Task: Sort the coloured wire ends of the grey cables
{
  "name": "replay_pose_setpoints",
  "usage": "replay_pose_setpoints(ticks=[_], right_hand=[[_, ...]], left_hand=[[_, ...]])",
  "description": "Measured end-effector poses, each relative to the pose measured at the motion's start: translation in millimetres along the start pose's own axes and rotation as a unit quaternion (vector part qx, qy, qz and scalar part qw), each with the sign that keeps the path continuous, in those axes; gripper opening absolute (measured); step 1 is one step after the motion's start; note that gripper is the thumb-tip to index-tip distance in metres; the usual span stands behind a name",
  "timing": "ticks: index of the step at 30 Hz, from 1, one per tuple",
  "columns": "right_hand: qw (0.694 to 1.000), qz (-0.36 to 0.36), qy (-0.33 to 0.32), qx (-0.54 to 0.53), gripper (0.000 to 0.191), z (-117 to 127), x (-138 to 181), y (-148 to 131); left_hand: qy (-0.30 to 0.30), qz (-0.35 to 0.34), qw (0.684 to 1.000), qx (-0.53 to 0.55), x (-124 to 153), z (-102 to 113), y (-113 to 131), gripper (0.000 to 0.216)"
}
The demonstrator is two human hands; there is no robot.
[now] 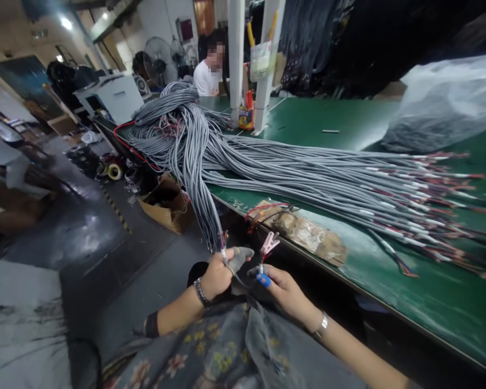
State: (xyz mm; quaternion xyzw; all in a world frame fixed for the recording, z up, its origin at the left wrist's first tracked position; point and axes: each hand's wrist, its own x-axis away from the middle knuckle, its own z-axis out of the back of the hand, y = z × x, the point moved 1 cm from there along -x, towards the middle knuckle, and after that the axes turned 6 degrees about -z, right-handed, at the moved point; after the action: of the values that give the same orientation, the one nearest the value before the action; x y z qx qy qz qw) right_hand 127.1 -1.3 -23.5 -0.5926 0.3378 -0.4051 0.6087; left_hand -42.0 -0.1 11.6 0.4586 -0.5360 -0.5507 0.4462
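Observation:
Close in front of me, my left hand [219, 274] is closed around a grey cable [223, 256] near its end, where a white sleeve and thin coloured wires stick up. Grey covers sit on some of its fingers. To the right, my right hand [285, 292] pinches the end of another cable, and a pale pink clip [270, 244] stands up from its red and dark wires. Blue tape wraps one of its digits. A thick bundle of grey cables [196, 146] hangs over the table edge down to my left hand.
Many grey cables [308, 167] lie along the green table [308, 116], stripped ends to the right. A taped cardboard bundle [311, 237] is at the near edge. A clear plastic bag [449, 102], white posts [235, 59], an open carton [166, 208] and a seated person [206, 75] are around.

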Motion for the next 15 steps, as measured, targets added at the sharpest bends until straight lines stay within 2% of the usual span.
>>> replay_pose_setpoints(ticks=[3, 5, 10, 15], right_hand=[[0.998, -0.054, -0.02, -0.04, 0.051, -2.8, -2.9, 11.4], [0.995, -0.085, -0.021, -0.053, 0.052, -4.7, -4.9, 17.9], [0.991, -0.12, -0.012, -0.065, 0.049, -4.6, -6.0, 17.7], [0.991, -0.127, -0.012, -0.037, 0.044, 7.0, 0.7, 4.5]], left_hand=[[-0.065, 0.0, 0.998, 0.026, -0.3, -12.2, -4.8, 0.05], [-0.074, 0.008, 0.997, 0.038, -0.5, -17.7, -7.0, 0.051], [-0.014, 0.023, 0.999, 0.042, -2.2, -24.5, -11.3, 0.049], [0.028, 0.091, 0.993, 0.067, -3.7, -22.3, -15.2, 0.049]])
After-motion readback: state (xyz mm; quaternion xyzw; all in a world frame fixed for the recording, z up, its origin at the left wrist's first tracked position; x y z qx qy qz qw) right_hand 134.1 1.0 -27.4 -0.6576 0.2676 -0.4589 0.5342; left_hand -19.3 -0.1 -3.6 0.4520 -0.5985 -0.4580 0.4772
